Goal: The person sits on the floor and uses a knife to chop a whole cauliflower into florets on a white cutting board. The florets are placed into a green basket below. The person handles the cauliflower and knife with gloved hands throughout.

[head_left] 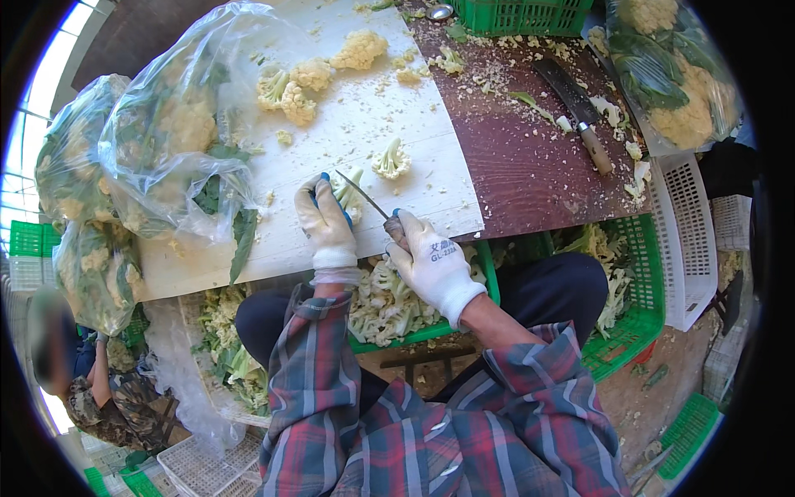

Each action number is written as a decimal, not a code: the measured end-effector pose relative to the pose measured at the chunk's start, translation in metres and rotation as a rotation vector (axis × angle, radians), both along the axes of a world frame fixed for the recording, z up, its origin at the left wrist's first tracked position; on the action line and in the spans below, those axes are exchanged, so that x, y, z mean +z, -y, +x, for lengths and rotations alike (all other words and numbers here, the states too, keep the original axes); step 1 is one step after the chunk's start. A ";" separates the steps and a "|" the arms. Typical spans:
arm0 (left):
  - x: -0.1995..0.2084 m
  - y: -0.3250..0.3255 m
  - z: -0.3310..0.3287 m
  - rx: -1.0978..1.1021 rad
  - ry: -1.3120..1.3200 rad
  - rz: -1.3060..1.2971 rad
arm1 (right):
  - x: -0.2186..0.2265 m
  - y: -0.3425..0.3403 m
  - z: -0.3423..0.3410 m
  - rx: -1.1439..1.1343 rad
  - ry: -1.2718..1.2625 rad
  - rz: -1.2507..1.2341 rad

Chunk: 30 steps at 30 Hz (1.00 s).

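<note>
My left hand (325,217), in a white glove with blue fingertips, is closed around a cauliflower floret (349,189) at the front of the white board (439,195). The gloved right hand (429,257) grips the handle of a small knife (364,195). Its narrow blade points up and left, across the floret in my left hand. Just beyond the blade lies a loose floret (391,159). Farther up the board sit several larger cauliflower pieces (310,74). Under the hands, between my knees, a green crate (397,335) holds many cut florets (385,302).
Plastic bags of whole cauliflower (178,124) crowd the board's left side. A cleaver (575,108) lies on the brown tabletop (530,186) at right, amid crumbs. Green crates (629,331) and white crates (687,240) stand to the right. Another person (108,389) sits at far left.
</note>
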<state>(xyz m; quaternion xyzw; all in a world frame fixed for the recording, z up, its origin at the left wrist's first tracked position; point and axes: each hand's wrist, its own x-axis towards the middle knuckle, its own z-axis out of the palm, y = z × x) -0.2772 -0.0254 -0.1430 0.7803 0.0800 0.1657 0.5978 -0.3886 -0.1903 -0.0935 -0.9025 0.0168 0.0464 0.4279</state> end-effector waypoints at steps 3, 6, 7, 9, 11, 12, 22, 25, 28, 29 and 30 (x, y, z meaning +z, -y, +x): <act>-0.001 -0.001 -0.001 -0.032 0.046 0.033 | -0.001 -0.006 -0.003 0.009 0.014 -0.159; -0.004 -0.002 0.000 -0.027 0.053 0.023 | 0.005 -0.003 -0.003 0.029 -0.014 -0.162; -0.006 -0.003 0.000 -0.016 0.037 0.001 | 0.007 0.000 -0.001 0.033 -0.023 -0.154; -0.005 0.000 0.000 -0.030 0.072 -0.034 | 0.005 0.003 -0.001 0.037 0.019 -0.160; -0.005 0.001 0.000 -0.046 0.085 -0.012 | -0.005 0.002 -0.003 0.048 0.112 -0.185; -0.004 -0.001 0.001 -0.056 0.081 0.026 | -0.007 0.002 -0.003 0.055 0.093 -0.183; -0.021 -0.010 -0.007 -0.084 0.108 -0.082 | 0.002 -0.016 0.039 -0.086 -0.022 -0.171; -0.009 -0.007 -0.012 -0.084 0.064 -0.557 | 0.002 -0.006 0.043 -0.215 0.161 0.207; 0.008 -0.004 -0.019 -0.113 0.029 -0.803 | 0.001 -0.002 0.035 -0.262 0.036 0.708; 0.013 -0.003 -0.023 -0.145 0.015 -0.803 | 0.008 -0.002 0.033 -0.280 -0.142 0.915; 0.017 -0.002 -0.027 -0.177 0.001 -0.804 | 0.010 -0.004 0.032 -0.289 -0.159 0.954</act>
